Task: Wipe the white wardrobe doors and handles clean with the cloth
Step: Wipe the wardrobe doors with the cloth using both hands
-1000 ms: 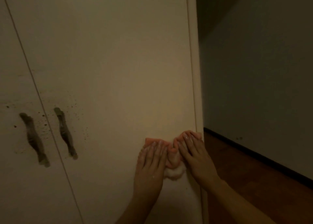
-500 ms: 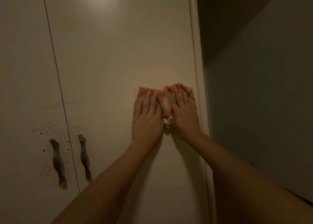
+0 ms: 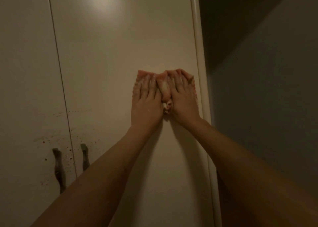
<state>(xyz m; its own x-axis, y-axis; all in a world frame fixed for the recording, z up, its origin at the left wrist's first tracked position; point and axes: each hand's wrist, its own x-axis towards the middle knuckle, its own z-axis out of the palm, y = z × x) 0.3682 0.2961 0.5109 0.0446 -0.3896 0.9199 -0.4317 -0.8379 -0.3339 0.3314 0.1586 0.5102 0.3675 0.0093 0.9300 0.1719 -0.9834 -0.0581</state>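
Cloth (image 3: 163, 87) lies under both palms near the right edge of the wardrobe door (image 3: 120, 46), a fold bunched between them. Left hand (image 3: 146, 104) and right hand (image 3: 183, 103) press it, fingers outstretched.

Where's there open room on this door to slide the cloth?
Bare door lies above the cloth and leftward between the left hand and the seam. It's tight by the right hand, close to the frame edge, and spattered around the two handles lower left.

- You've got the pink cloth (image 3: 163, 89) flat on the right door (image 3: 111, 63), nr its right edge.
- Right-door handle (image 3: 84, 158) & left-door handle (image 3: 59, 170) lower left, dark specks (image 3: 69, 150) round both.
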